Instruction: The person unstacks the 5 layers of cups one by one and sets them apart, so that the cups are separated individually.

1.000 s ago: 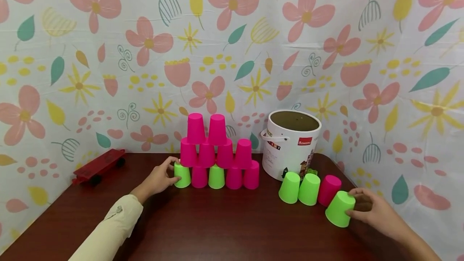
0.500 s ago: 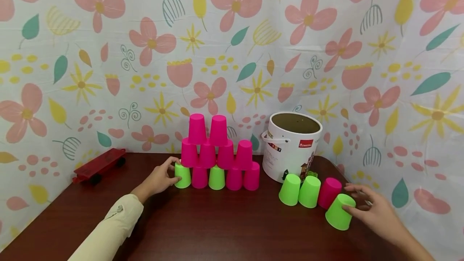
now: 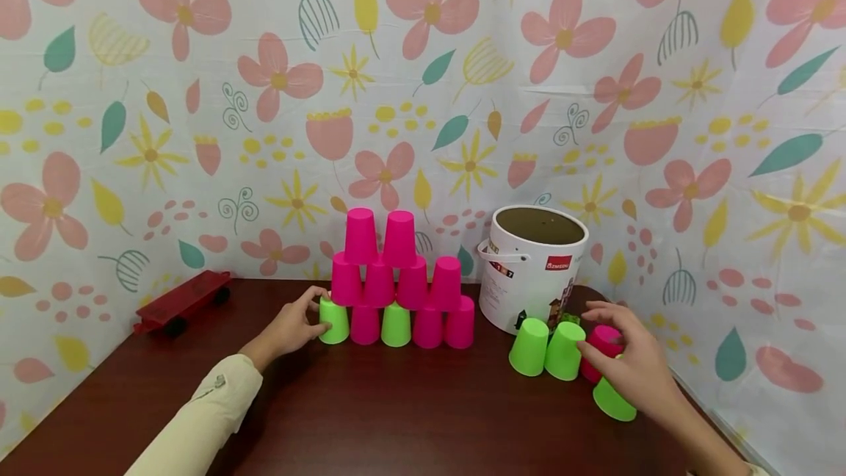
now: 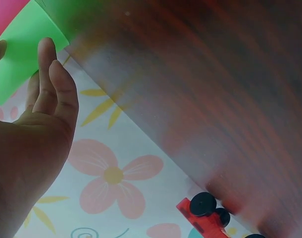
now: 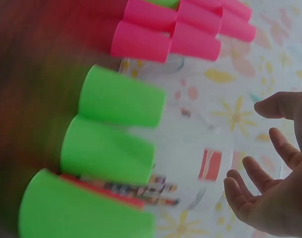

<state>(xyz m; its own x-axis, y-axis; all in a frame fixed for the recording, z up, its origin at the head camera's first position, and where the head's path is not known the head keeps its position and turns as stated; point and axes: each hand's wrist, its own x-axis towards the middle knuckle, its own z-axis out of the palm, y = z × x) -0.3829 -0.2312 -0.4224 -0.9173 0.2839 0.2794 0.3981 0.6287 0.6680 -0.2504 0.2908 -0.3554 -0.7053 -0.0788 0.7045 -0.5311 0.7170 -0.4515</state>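
Observation:
Upside-down cups form a stack in the head view: two pink cups (image 3: 400,239) on top, several pink cups (image 3: 346,279) in the middle, and pink and green cups in the bottom row. My left hand (image 3: 288,327) holds the leftmost green cup (image 3: 335,322) of that row between thumb and fingers. To the right, two green cups (image 3: 529,347) stand beside a pink cup (image 3: 603,341) and a nearer green cup (image 3: 615,400). Over these last two, partly hiding them, hovers my right hand (image 3: 633,366), fingers spread and holding nothing in the right wrist view.
Behind the right-hand cups stands a white bucket (image 3: 529,278) with a handle. A red toy skateboard (image 3: 183,303) lies at the table's left edge. The dark wooden table (image 3: 410,417) ends against a flowered cloth (image 3: 423,94).
My right hand has let go of the nearer green cup and moved left and up over the pink cup. My left hand stays at the leftmost green cup.

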